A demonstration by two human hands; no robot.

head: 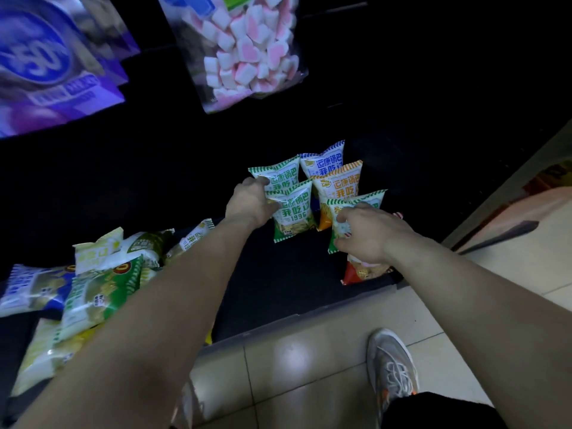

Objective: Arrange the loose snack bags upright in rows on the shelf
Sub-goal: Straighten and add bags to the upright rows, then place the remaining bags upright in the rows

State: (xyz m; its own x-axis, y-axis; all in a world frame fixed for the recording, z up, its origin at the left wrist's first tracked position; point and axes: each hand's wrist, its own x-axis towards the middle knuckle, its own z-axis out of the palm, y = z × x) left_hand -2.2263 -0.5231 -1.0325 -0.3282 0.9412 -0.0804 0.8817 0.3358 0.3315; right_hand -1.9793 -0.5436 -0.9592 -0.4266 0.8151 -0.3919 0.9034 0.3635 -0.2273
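Note:
On the dark bottom shelf point(278, 274) several small snack bags stand upright in rows at the right. My left hand point(250, 201) grips the left edge of a green bag point(294, 212), with another green bag point(278, 174) behind it. A blue bag point(325, 159) and an orange bag point(340, 184) stand further right. My right hand point(368, 232) holds the front green bag point(343, 226) by its lower part, above a red bag point(362, 272) at the shelf's front edge. A pile of loose bags point(102, 280) lies flat at the left.
A clear bag of pink and white marshmallows point(244, 48) and purple packs point(52, 66) hang above the shelf. Beige floor tiles point(309, 351) run along the shelf's front. My grey shoe point(391, 366) stands near the edge. A shelf side panel point(507, 193) rises at the right.

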